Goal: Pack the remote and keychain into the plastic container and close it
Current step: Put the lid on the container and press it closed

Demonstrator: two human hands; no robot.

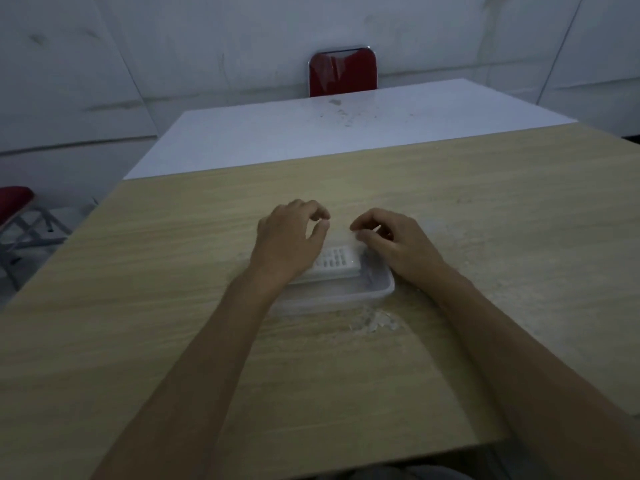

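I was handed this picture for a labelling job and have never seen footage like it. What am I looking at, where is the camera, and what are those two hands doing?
No machine here: a person wears a wide-angle camera on the head, looking forward and down, so you see their own arms reaching out.

The left hand and the right hand are over the far end of a clear plastic container that sits on a wood-grain table. A white remote with rows of buttons lies inside it. The fingers are curled above the far rim; the dim picture does not show whether they grip anything, such as a clear lid. I cannot make out a keychain.

A pale scuffed patch marks the table just in front of the container. Beyond are a white table and a red chair.
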